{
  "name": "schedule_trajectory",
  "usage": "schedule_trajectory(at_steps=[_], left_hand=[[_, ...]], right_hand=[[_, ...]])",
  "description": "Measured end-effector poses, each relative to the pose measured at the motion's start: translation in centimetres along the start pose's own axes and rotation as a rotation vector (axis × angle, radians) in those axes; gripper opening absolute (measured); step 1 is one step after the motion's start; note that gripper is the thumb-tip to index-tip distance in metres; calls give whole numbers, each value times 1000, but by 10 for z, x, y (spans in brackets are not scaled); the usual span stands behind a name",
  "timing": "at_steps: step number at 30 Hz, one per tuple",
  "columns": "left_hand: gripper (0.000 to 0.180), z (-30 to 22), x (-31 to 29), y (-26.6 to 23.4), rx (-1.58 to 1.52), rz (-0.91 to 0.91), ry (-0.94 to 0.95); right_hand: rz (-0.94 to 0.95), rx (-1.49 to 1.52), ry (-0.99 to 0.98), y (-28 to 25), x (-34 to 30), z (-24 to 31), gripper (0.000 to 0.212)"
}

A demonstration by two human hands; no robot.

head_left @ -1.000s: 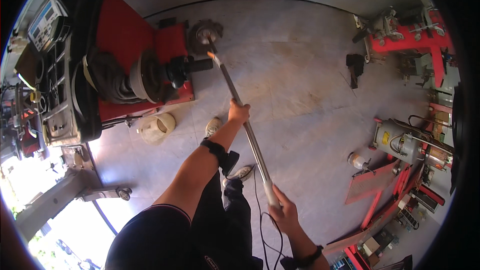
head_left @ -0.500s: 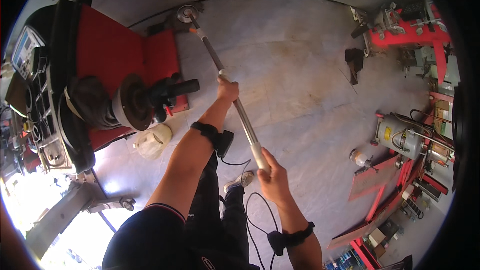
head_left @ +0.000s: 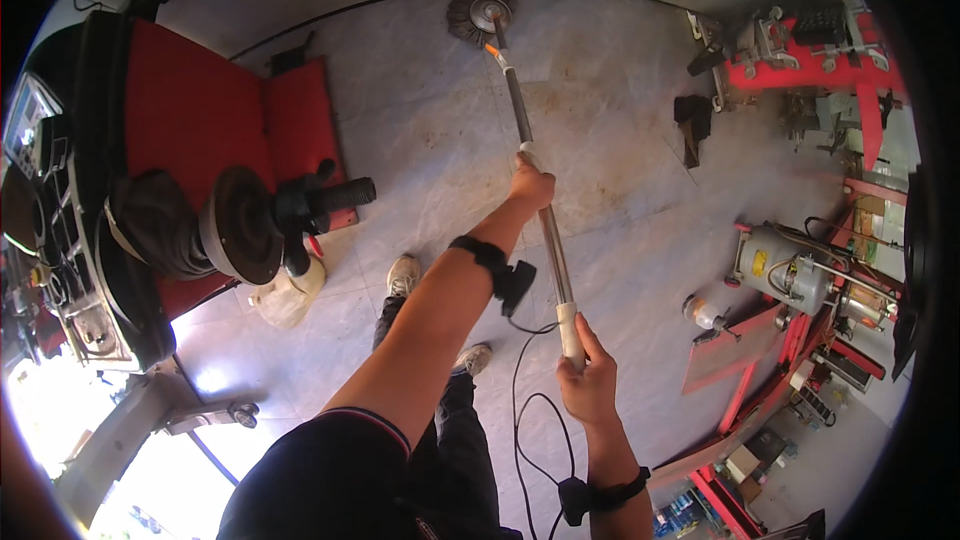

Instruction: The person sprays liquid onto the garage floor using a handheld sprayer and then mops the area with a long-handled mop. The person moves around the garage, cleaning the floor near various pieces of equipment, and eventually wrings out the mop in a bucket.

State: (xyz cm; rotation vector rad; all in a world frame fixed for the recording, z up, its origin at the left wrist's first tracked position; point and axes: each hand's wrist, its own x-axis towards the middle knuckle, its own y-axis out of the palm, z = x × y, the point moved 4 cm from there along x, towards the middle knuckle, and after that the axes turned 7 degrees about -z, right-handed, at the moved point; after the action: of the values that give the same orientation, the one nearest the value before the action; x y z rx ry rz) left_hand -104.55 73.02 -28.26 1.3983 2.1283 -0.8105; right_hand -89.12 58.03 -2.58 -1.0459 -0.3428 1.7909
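I hold a spin mop [head_left: 555,255] with a long metal pole and a pale grip at its near end. Its round head [head_left: 489,12], a metallic disc with dark grey strands fanned to the left, rests on the floor close to the far wall. My left hand [head_left: 532,185] wraps the pole around its middle, at a pale collar. Lower down, my right hand [head_left: 587,380] grips the pale end, its thumb lying along the handle. An orange tab [head_left: 492,51] shows just above the joint near the mop head. Both wrists carry black straps with small boxes and cables.
At left stands a red machine [head_left: 195,110] with a dark shaft [head_left: 335,195] jutting out; a pale bag [head_left: 288,292] lies below it. A dark cloth [head_left: 691,125], a white bottle [head_left: 703,313], a grey tank [head_left: 775,265] and red racks [head_left: 810,72] line the right side.
The mop head has swept right along the far wall, and its strands now trail to the left. Both hands have shifted right with the pole. A second shoe has come into view.
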Motion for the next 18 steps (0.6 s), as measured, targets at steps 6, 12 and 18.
schedule_trajectory(at_steps=[6, 12, 18], left_hand=[[59, 15, -33, -66, -134, -108, -68], [37, 77, -17, -141, 353, -247, 152], [45, 67, 7, -137, -482, -367, -139]], right_hand=[[83, -113, -159, 14, -16, 13, 61], [235, -118, -357, 46, 2, 25, 68], [272, -234, -289, 40, 45, -2, 69]])
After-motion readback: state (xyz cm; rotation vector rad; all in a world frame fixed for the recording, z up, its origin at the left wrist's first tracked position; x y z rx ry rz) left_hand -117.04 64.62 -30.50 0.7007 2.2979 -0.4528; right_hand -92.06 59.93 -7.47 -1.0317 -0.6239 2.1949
